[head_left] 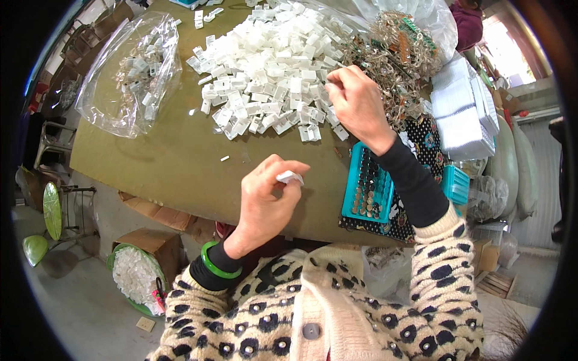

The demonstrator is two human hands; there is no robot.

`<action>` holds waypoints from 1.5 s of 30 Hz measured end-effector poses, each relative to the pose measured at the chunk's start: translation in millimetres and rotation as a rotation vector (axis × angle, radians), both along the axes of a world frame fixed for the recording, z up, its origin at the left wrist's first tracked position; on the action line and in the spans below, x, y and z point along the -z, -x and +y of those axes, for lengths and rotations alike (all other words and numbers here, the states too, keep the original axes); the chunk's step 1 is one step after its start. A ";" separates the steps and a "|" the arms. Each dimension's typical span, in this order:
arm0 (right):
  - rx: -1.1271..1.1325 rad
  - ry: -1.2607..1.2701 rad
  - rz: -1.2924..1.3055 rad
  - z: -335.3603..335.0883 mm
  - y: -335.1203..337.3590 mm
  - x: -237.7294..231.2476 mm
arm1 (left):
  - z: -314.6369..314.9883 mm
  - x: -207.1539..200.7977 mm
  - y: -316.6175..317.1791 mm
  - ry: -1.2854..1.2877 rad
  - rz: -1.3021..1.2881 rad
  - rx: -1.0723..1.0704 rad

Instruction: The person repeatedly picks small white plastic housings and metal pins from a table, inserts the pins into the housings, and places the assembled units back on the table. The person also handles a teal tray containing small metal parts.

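Note:
In my left hand (pixel 265 201) a small white plastic piece (pixel 290 177) is pinched between thumb and fingers, above the front part of the table. My right hand (pixel 360 105) reaches to where a big heap of white plastic housings (pixel 271 72) meets a tangle of small metal and clear parts (pixel 400 66). Its fingers are curled together, and whatever lies between their tips is hidden. Below my right wrist stands a turquoise tray (pixel 347 207) with rows of small round dark and copper-coloured pieces (pixel 368 186).
A clear plastic bag (pixel 96 99) of small parts lies at the left on the olive tabletop (pixel 180 162). Stacked white trays (pixel 460 120) and a turquoise basket (pixel 456 183) stand at the right. On the floor at lower left is a green tub (pixel 112 257) of white pieces beside a cardboard box (pixel 147 240).

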State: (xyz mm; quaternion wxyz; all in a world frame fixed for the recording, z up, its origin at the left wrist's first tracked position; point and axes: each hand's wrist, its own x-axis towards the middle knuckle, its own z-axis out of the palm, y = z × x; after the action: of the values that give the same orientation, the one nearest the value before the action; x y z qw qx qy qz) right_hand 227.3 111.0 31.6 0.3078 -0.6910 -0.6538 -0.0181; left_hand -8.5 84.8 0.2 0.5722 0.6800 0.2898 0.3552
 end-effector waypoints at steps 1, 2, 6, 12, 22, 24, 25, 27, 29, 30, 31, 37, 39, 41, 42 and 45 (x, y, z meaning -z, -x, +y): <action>0.000 0.034 -0.063 7.7 -5.1 8.9 | -0.4 0.3 -0.4 -0.105 0.045 -0.013; 0.071 0.153 -0.109 13.3 -9.0 16.1 | -0.8 0.7 -0.3 -0.209 0.091 -0.024; 0.011 0.101 0.150 16.4 -17.7 20.1 | 6.0 4.3 -0.2 -0.391 0.034 -0.008; 0.001 0.154 1.215 -4.1 -20.6 -18.1 | 7.8 -3.8 1.6 -0.055 -0.061 0.210; -0.060 0.182 1.342 -88.7 54.1 -30.4 | 0.5 -16.5 5.3 0.713 -0.343 0.125; -0.028 0.154 1.228 -105.3 70.5 -27.1 | -4.7 -13.0 3.6 0.781 -0.433 0.122; 0.004 0.115 1.154 -112.8 77.1 -25.4 | -6.3 -11.3 4.4 0.794 -0.472 0.171; 0.041 0.052 1.012 -124.3 85.0 -23.1 | -11.6 -8.2 4.2 0.811 -0.496 0.170; 0.073 0.012 0.933 -133.0 88.2 -22.1 | -17.3 -6.1 4.5 0.812 -0.515 0.165; 0.059 0.010 0.940 -135.5 88.9 -21.7 | -19.7 -5.3 4.2 0.808 -0.516 0.154; 0.045 0.006 0.946 -137.8 89.2 -21.3 | -22.6 -4.6 4.1 0.802 -0.518 0.142; -0.006 0.016 1.094 -148.6 94.5 -22.9 | -33.9 -2.2 3.5 0.763 -0.592 0.179; -0.005 0.030 1.153 -152.3 95.6 -25.0 | -36.6 -1.6 1.5 0.692 -0.612 0.171; 0.007 0.079 1.138 -155.7 95.3 -27.7 | -40.4 -1.9 -0.5 0.635 -0.619 0.158; 0.019 0.107 1.141 -157.4 95.0 -29.2 | -42.8 -2.3 -1.1 0.614 -0.617 0.147; 0.017 0.145 1.154 -162.3 93.6 -33.4 | -46.0 -4.1 -2.8 0.556 -0.607 0.145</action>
State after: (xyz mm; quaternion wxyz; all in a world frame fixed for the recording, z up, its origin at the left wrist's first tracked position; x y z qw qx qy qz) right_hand 133.6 -51.3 65.0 0.5661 -0.6137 -0.3740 0.4038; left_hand -5.6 38.8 4.3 0.8169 0.3828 0.1440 0.4067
